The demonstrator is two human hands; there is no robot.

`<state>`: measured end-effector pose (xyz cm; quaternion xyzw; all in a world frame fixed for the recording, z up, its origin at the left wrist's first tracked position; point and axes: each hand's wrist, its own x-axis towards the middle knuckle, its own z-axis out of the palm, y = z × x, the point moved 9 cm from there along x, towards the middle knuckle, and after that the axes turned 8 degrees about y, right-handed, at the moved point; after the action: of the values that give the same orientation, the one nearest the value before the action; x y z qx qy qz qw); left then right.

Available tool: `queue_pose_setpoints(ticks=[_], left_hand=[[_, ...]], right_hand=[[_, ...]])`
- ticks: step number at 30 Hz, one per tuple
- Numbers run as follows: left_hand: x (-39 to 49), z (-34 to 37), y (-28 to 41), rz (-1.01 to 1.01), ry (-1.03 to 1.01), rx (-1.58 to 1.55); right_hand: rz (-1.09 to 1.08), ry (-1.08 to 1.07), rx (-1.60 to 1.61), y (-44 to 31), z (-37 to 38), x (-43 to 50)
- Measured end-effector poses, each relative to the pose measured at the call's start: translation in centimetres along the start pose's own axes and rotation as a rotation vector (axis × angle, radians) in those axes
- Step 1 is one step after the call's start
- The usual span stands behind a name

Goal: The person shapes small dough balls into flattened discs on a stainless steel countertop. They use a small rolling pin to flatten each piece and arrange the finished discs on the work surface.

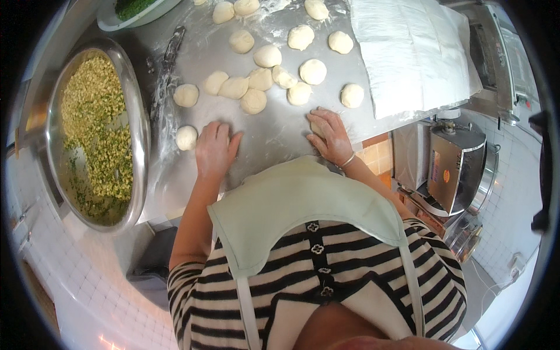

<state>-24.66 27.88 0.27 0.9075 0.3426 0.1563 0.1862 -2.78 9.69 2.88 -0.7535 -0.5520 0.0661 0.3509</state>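
On the floured metal tabletop, my left hand (216,148) rests palm down with its fingers curled, and whatever is under the palm is hidden. Just left of its knuckles sits a smooth round dough ball (187,138). My right hand (331,134) is cupped around a piece of dough (317,128), which shows between the thumb and fingers. Ahead of both hands lie several pale dough pieces. Some form a touching cluster, including a flattened dough piece (233,88) and a rounder dough piece (253,101). Another dough ball (352,96) stands apart at the right.
At left stands a large steel bowl (142,131) of chopped yellow and green filling. Behind it is a pale basin (148,17) with chopped greens. A floury dark rolling pin-like stick (173,48) lies nearby. White sheeting (411,57) covers the right side; a steel machine (453,170) stands beyond the table edge.
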Motion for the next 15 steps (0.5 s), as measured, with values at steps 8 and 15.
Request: queue_pose_setpoints(ticks=[8,15], left_hand=[[2.8,-0.2,1.7,0.009,0.172,0.082],[6.5,-2.0,-0.2,0.070,0.345,-0.105]], right_hand=[[-0.138,0.041,0.085,-1.5,4.3,11.2],[0.180,0.315,-0.228,5.2,1.8,14.2]])
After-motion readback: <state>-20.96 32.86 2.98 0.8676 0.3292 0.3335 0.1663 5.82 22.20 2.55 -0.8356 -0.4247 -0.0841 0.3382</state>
